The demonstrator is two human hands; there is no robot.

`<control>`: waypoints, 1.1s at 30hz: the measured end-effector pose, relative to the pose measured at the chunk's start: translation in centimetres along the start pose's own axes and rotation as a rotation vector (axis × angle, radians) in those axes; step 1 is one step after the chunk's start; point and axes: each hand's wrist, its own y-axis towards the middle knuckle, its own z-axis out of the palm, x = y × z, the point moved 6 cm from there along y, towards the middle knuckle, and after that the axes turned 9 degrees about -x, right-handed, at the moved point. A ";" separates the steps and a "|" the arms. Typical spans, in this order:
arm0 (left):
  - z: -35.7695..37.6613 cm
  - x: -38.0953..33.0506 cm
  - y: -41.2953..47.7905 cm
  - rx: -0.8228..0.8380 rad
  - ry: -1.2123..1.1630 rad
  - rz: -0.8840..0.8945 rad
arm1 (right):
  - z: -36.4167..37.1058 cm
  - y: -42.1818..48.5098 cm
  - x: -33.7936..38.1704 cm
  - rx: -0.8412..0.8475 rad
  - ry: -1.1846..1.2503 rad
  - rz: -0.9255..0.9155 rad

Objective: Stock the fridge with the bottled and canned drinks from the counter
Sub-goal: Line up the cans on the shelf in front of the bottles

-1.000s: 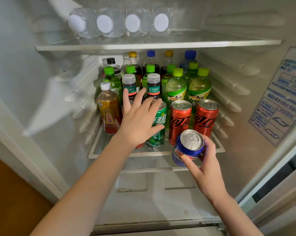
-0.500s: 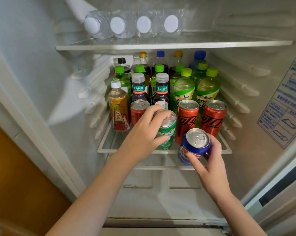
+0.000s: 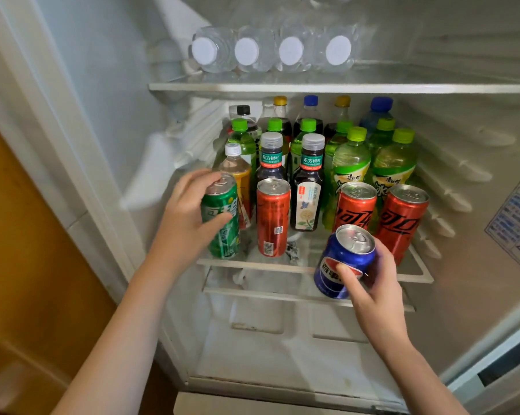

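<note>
My left hand point(image 3: 187, 214) grips a tall green can point(image 3: 221, 220) at the front left corner of the middle glass shelf point(image 3: 414, 272). My right hand point(image 3: 369, 286) holds a short blue Pepsi can point(image 3: 344, 259) just in front of that shelf's edge, tilted slightly. On the shelf stand a red can point(image 3: 273, 217) beside the green one and two more red cans point(image 3: 356, 208) point(image 3: 402, 221) on the right. Behind them are two dark tea bottles point(image 3: 308, 187), an orange-labelled bottle point(image 3: 238, 175) and several green-capped bottles point(image 3: 351, 163).
Several water bottles point(image 3: 269, 52) lie on the upper shelf point(image 3: 342, 86), caps facing me. A gap on the middle shelf lies between the left red can and the right pair. Below it is a lower glass panel point(image 3: 282, 295). A label sticker point(image 3: 516, 217) is on the right wall.
My left hand has carried the green can from the shelf's middle front to its front left corner. My right hand still holds the blue can. The view has shifted.
</note>
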 end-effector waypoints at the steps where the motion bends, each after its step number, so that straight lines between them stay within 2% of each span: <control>1: 0.2 0.6 0.3 0.006 0.023 -0.005 | 0.3 0.0 0.0 0.007 0.001 -0.004; 12: 3.8 3.5 1.7 0.074 -0.009 -0.107 | 1.5 0.0 0.0 0.039 -0.016 0.007; 18: 4.8 3.5 1.4 0.058 -0.017 -0.121 | 1.8 0.1 0.3 0.058 -0.043 -0.014; 26: 7.5 1.5 1.8 0.121 -0.008 -0.073 | 1.8 -0.2 0.5 0.054 -0.038 0.006; 33: 9.7 -1.0 1.5 0.166 -0.118 -0.009 | 1.7 -0.2 0.9 0.034 -0.030 -0.009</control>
